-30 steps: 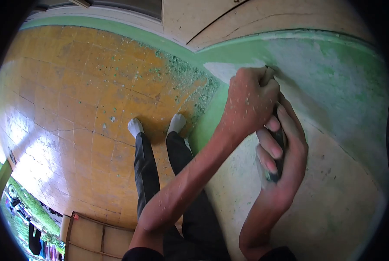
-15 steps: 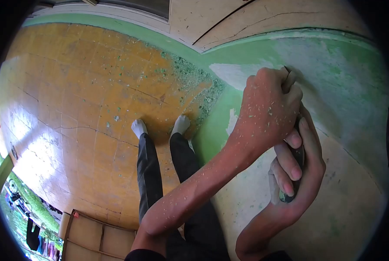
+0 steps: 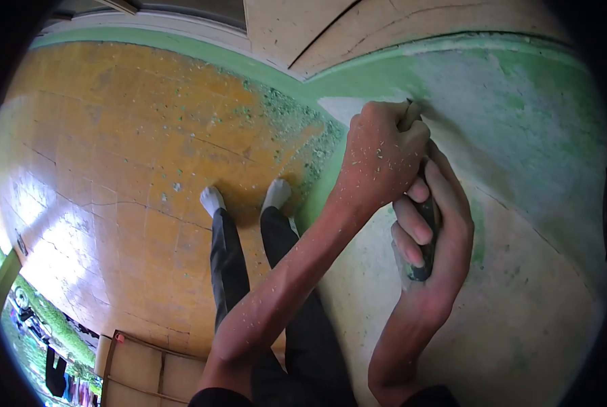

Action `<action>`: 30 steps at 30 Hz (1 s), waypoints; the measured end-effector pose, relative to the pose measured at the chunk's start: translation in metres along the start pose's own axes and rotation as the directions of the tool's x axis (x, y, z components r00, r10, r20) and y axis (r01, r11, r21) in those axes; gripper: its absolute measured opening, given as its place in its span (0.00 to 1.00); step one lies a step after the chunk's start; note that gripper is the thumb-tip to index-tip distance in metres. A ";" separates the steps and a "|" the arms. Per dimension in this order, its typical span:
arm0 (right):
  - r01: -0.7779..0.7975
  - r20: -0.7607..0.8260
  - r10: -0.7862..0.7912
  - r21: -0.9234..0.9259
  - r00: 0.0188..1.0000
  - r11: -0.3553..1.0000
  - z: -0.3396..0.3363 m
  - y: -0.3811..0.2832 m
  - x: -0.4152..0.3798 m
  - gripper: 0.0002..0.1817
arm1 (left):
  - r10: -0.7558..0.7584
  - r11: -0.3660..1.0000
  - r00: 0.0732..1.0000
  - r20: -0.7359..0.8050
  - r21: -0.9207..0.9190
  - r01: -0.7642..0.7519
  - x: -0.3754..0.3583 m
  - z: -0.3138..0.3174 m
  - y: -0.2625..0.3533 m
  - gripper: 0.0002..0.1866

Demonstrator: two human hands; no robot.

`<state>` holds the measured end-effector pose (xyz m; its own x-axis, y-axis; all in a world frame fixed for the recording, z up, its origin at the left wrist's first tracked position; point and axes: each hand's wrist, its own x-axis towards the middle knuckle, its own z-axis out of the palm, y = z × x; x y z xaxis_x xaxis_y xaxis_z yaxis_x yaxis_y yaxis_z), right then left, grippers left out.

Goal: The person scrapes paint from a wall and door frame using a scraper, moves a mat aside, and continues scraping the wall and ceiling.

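Observation:
Both my hands grip a scraper with a dark handle (image 3: 428, 214), held against the wall on the right. My left hand (image 3: 383, 148) is closed around its upper end, where a small dark tip shows past the fingers. Lower down, my right hand (image 3: 446, 217) wraps the handle, and the rounded butt sticks out below its fingers. Most of the blade is hidden behind the left hand. Pale flakes cling to my left forearm and hand. Around the hands, the wall (image 3: 466, 88) shows green paint with bare whitish patches.
Green and white paint chips (image 3: 303, 129) lie along the wall's foot on the yellow tiled floor (image 3: 113, 149). My feet (image 3: 276, 195) stand close to them. A wooden framed panel (image 3: 137, 370) is at the lower left, and a door (image 3: 202, 15) at the top.
Both hands and the scraper have moved left along the wall, toward the corner. The grip looks the same, and the view has shifted slightly.

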<state>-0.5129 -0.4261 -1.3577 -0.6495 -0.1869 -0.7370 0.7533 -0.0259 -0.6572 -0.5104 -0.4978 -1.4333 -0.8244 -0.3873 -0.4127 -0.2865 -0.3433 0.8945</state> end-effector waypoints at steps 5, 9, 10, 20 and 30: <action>0.019 -0.099 -0.022 -0.028 0.995 0.999 0.006 0.000 -0.001 0.19 | -0.151 0.986 0.987 0.058 -0.057 0.155 0.007 -0.007 0.001 0.13; 0.036 -0.007 -0.036 0.013 0.999 0.999 0.008 -0.017 -0.022 0.22 | 0.039 0.997 0.999 0.021 0.069 -0.040 0.000 -0.002 0.013 0.13; 0.029 -0.029 -0.028 0.010 0.999 1.000 0.007 -0.015 -0.020 0.22 | 0.021 0.998 0.999 0.034 0.060 -0.023 0.000 -0.001 0.012 0.13; -0.028 0.121 0.018 0.083 0.992 0.996 0.007 -0.031 -0.032 0.21 | 0.032 0.995 0.999 -0.020 0.091 -0.030 -0.009 -0.005 0.038 0.12; 0.006 -0.037 -0.007 -0.037 0.999 0.999 0.017 -0.018 -0.025 0.21 | -0.005 0.999 1.000 -0.014 -0.039 0.004 -0.006 -0.013 0.027 0.13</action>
<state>-0.5087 -0.4380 -1.3244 -0.6583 -0.1503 -0.7376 0.7451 0.0094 -0.6669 -0.5068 -0.5153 -1.4089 -0.8163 -0.3973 -0.4192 -0.2706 -0.3780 0.8854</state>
